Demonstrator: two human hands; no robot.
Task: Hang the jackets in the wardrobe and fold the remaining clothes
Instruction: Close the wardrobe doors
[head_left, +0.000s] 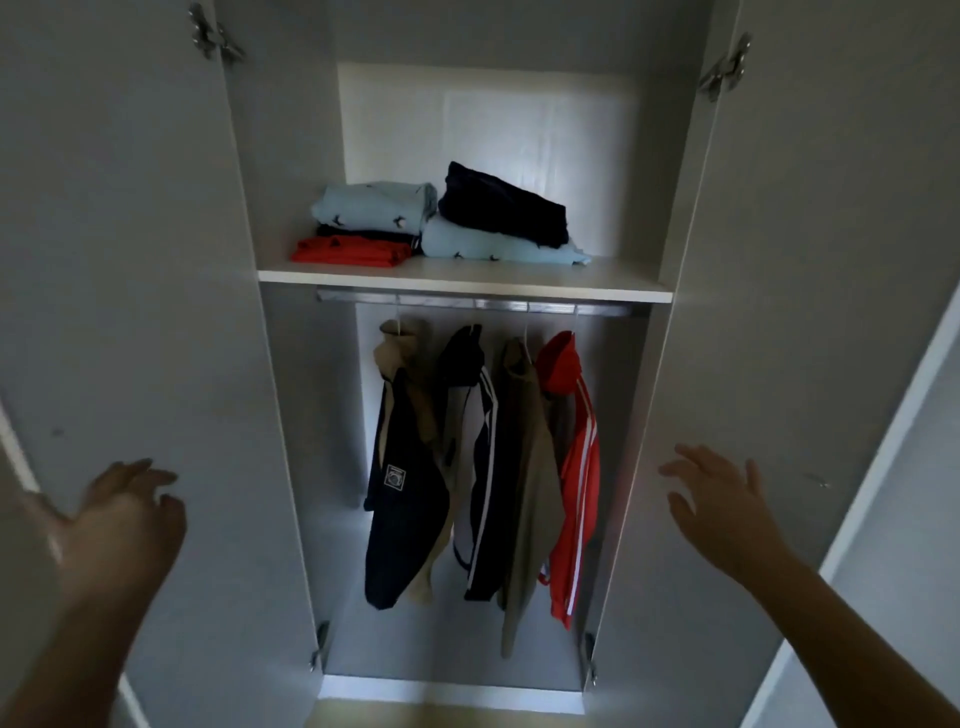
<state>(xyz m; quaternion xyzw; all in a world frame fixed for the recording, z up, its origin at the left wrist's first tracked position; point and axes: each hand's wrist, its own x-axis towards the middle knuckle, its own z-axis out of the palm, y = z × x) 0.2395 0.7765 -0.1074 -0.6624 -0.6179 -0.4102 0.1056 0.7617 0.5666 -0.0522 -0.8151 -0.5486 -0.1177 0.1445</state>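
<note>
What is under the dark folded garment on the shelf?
Under the dark folded garment lies a folded light-blue printed garment, resting on the shelf; its top is mostly covered.

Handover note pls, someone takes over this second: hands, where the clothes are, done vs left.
Left hand: open, empty, raised at the left door; I cannot tell whether it touches it.
Right hand: open, empty, fingers spread at the right door; contact is likewise unclear.
Four jackets hang on the rail.
Folded clothes sit on the shelf in two piles: left pile and right pile.
Done: the hanging and folding look finished.
Left: no loose clothes are in view, and both doors are open, so probably just close them.
</note>
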